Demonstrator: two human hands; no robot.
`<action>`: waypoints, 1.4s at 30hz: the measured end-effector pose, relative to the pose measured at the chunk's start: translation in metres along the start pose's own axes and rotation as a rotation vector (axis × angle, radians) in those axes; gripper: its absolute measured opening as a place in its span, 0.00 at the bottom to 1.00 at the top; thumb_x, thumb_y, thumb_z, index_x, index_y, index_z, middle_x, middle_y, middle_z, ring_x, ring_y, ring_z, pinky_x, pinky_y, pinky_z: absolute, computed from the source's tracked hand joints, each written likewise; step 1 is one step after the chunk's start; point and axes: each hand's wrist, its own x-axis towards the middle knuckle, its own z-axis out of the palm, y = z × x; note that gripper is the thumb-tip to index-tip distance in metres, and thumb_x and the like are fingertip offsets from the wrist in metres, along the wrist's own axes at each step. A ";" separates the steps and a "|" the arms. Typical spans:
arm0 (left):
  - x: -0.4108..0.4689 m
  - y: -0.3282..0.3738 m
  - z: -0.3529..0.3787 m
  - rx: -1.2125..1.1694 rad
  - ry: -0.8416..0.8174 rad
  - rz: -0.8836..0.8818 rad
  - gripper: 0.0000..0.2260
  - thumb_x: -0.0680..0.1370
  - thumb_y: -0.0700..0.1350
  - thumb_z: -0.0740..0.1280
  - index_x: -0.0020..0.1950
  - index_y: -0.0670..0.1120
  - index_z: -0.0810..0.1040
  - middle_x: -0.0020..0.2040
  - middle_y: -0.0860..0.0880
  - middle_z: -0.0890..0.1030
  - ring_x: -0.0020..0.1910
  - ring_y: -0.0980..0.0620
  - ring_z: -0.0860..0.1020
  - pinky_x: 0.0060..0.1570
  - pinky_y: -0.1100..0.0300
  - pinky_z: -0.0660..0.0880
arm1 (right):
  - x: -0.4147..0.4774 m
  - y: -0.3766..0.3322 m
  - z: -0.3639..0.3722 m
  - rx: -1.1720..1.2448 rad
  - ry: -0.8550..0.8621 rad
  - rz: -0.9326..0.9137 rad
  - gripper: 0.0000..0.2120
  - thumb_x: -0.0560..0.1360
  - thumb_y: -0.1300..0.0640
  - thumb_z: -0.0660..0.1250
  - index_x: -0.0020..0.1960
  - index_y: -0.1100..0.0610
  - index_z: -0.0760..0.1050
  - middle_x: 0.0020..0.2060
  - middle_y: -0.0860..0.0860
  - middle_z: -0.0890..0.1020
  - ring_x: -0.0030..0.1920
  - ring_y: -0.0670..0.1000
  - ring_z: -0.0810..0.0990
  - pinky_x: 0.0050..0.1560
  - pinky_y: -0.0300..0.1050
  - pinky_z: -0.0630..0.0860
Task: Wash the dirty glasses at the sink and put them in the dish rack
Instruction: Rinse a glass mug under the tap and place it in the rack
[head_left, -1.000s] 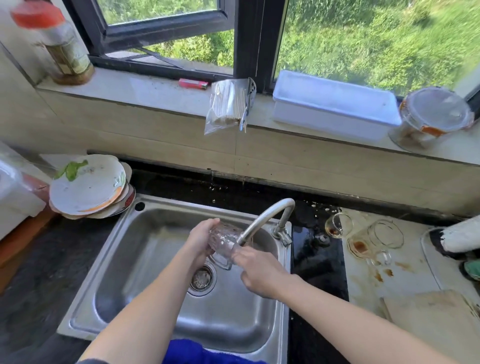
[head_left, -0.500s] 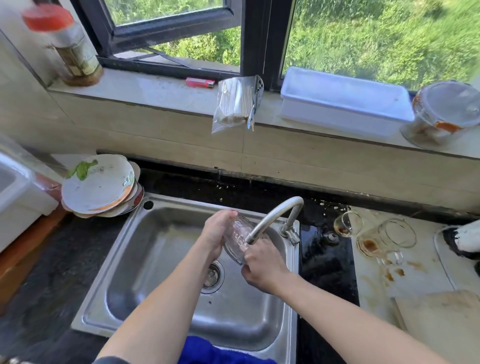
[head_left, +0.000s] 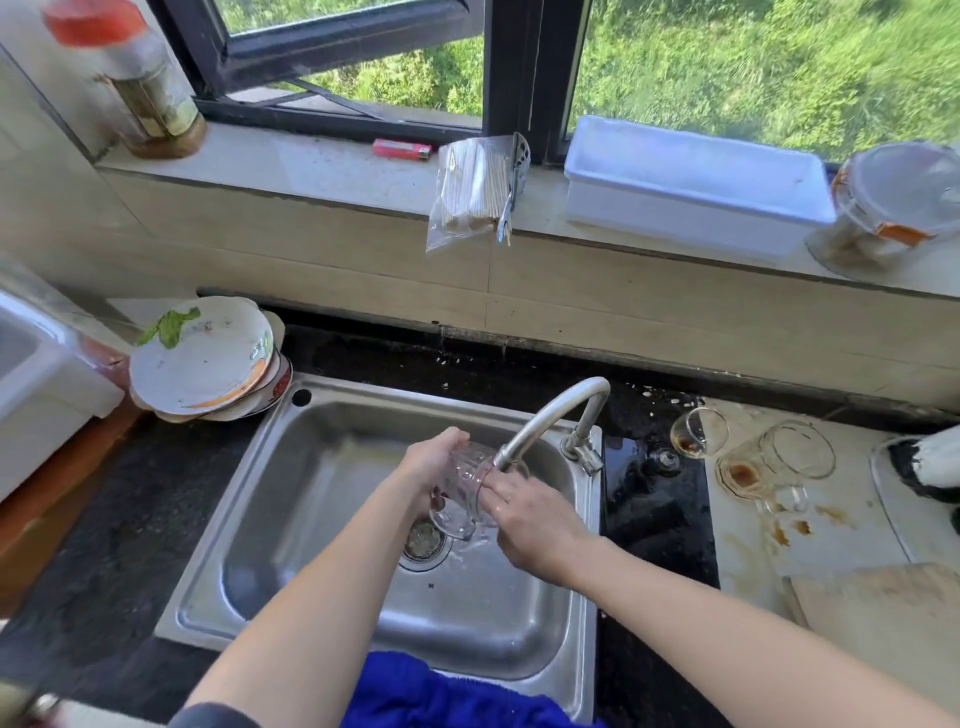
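Note:
A clear glass mug lies tilted under the spout of the faucet, over the steel sink. My left hand grips its upper side. My right hand rests against its open rim, fingers at the mouth. Water splashes below, near the drain. To the right of the sink, two dirty glasses stand on the stained counter: a small one with brown dregs and a larger mug.
Several dirty plates are stacked at the sink's back left corner. A white bin stands further left. A white box, a bag of sticks and jars sit on the sill. A blue cloth hangs at the front edge.
The mug has dropped a little lower under the spout and tilted further, with both hands still on it. The view has shifted slightly.

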 end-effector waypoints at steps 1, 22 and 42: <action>-0.001 0.000 0.003 0.018 -0.017 -0.011 0.09 0.74 0.49 0.67 0.42 0.43 0.77 0.27 0.47 0.77 0.22 0.49 0.73 0.28 0.63 0.67 | 0.004 -0.004 -0.001 -0.025 0.026 0.026 0.33 0.63 0.63 0.74 0.67 0.60 0.73 0.62 0.55 0.79 0.58 0.58 0.80 0.51 0.53 0.81; -0.015 -0.038 -0.013 -0.309 -0.286 0.037 0.28 0.70 0.56 0.73 0.61 0.40 0.73 0.54 0.39 0.79 0.51 0.44 0.78 0.51 0.53 0.79 | 0.022 -0.012 -0.004 0.268 0.088 0.315 0.19 0.78 0.45 0.56 0.59 0.50 0.80 0.47 0.53 0.84 0.50 0.55 0.81 0.49 0.53 0.76; -0.011 -0.018 0.009 -0.547 0.025 0.042 0.11 0.82 0.48 0.60 0.46 0.44 0.77 0.35 0.47 0.82 0.35 0.50 0.80 0.40 0.57 0.76 | 0.016 -0.025 -0.009 -0.025 0.074 0.099 0.19 0.76 0.63 0.59 0.66 0.57 0.72 0.64 0.53 0.75 0.61 0.58 0.76 0.55 0.53 0.74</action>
